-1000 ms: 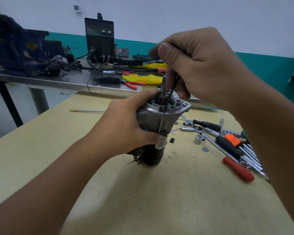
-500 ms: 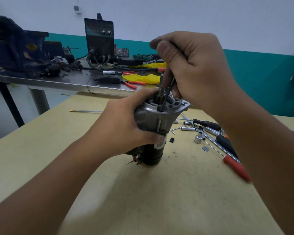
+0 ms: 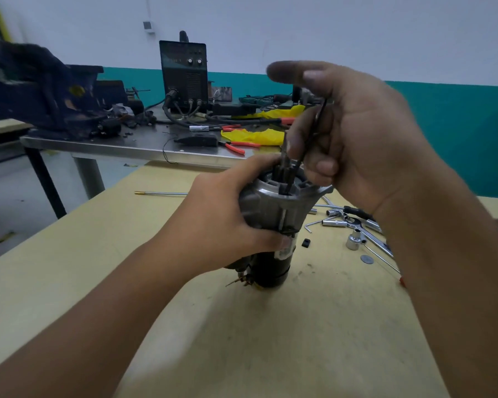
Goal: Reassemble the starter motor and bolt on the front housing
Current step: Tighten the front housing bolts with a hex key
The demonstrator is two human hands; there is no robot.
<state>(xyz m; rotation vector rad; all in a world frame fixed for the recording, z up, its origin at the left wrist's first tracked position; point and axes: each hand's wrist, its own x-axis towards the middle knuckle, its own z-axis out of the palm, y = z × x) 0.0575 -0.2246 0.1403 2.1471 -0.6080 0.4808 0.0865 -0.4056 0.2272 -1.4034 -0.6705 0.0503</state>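
The starter motor (image 3: 270,265) stands upright on the yellow table (image 3: 299,340), black body below. Its silver front housing (image 3: 273,205) sits on top, with the shaft sticking up from the middle. My left hand (image 3: 227,222) grips the housing from the left, thumb across its front. My right hand (image 3: 354,139) hovers above the housing, palm turned toward me. Its fingers pinch a thin black hex key (image 3: 305,145) whose lower end reaches down into the housing top. The thumb sticks out to the left, away from the key.
Sockets, a wrench and screwdrivers (image 3: 354,225) lie scattered right of the motor. A thin rod (image 3: 161,193) lies at the table's far left. Behind stands a metal bench (image 3: 121,150) with a welder (image 3: 184,73), red pliers (image 3: 236,145), yellow cloth and a blue vise.
My right hand has rolled from knuckles-up to palm-facing, loosening its fist around the hex key, with the thumb lifted off. My left hand and the motor stayed put.
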